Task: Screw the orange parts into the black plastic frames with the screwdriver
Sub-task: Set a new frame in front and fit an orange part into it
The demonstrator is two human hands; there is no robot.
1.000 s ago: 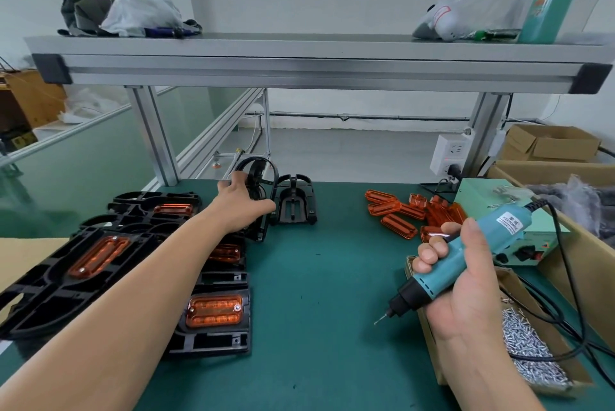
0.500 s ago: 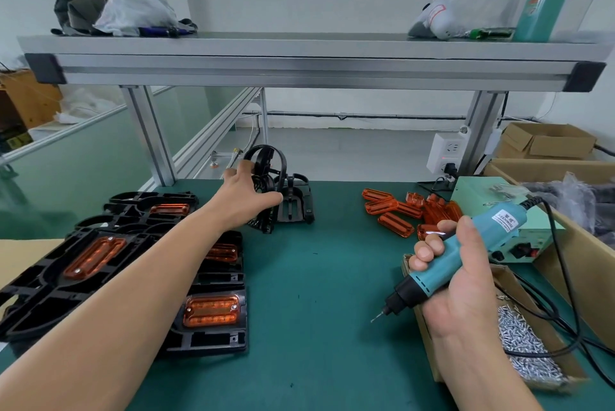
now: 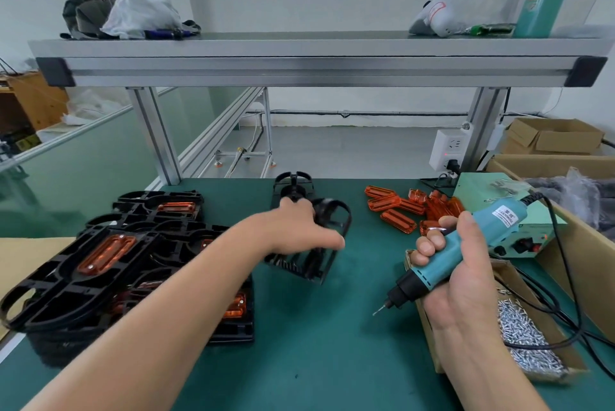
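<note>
Left hand (image 3: 299, 227) gripped a frame (image 3: 316, 244), right hand (image 3: 459, 264) the screwdriver (image 3: 466, 254); swung loosely, the frame might slip.

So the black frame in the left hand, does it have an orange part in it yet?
No. The black frame held by the left hand shows only open black ribs; the loose orange parts lie behind it.
</note>
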